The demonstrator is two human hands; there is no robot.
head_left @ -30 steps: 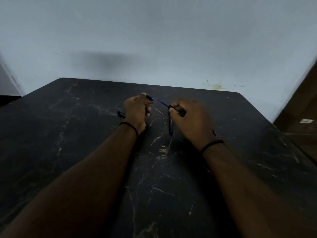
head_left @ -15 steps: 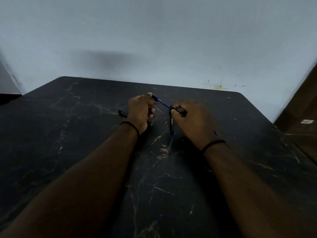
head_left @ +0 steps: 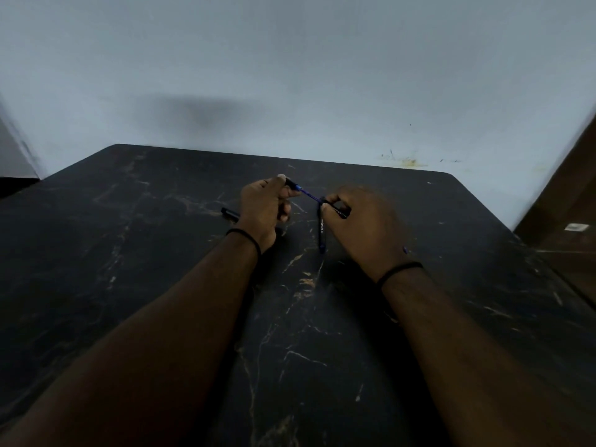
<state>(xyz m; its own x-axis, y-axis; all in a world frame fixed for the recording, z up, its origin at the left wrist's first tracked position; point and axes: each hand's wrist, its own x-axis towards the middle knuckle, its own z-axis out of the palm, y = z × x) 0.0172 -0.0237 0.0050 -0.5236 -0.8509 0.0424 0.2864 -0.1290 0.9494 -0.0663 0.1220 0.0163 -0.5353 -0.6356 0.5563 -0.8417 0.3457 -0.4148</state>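
Note:
My left hand (head_left: 264,208) pinches the black end piece of a thin blue pen refill (head_left: 309,195) between thumb and fingers, above the table. The refill slants down to the right into my right hand (head_left: 364,227). That hand grips a black pen barrel (head_left: 338,211), and the refill's far end meets it there. A dark blue pen (head_left: 322,235) lies on the black marble-patterned table (head_left: 161,285) between my hands, pointing toward me.
A short black pen part (head_left: 230,213) lies on the table just left of my left hand. A small blue piece (head_left: 405,250) shows beside my right wrist. A pale wall stands behind the table, and a brown wooden surface (head_left: 567,221) is at the right.
My left hand has shifted slightly right and up toward my right hand, so less of the blue refill shows between them. My right hand has barely moved.

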